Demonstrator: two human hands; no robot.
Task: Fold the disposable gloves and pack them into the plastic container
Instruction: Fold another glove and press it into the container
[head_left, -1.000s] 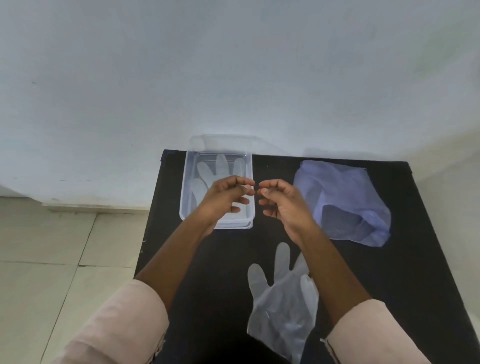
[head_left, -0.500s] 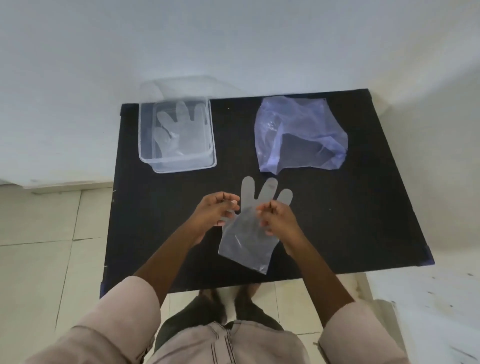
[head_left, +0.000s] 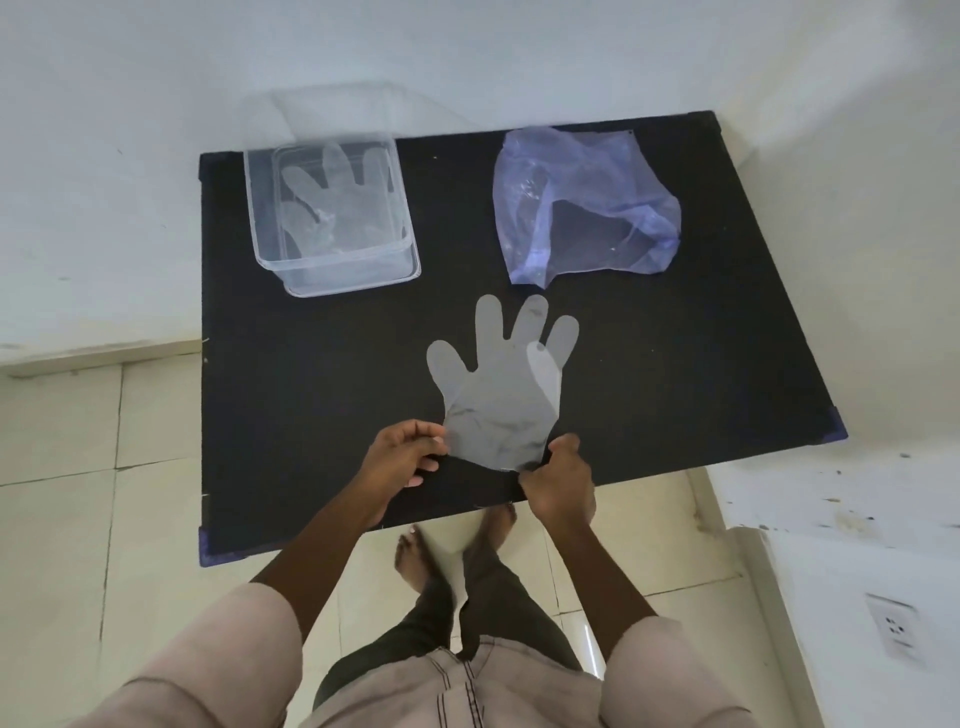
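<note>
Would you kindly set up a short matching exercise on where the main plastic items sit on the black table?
Things:
1. flat glove
2. plastic container
3. purple bag
4. packed glove

Places:
A. far right part of the table
B. inside the container
C. far left corner of the table
D. near edge, cuff pinched by the left hand and the right hand

Pairs: 1-D, 2-C, 3-A, 4-B
</note>
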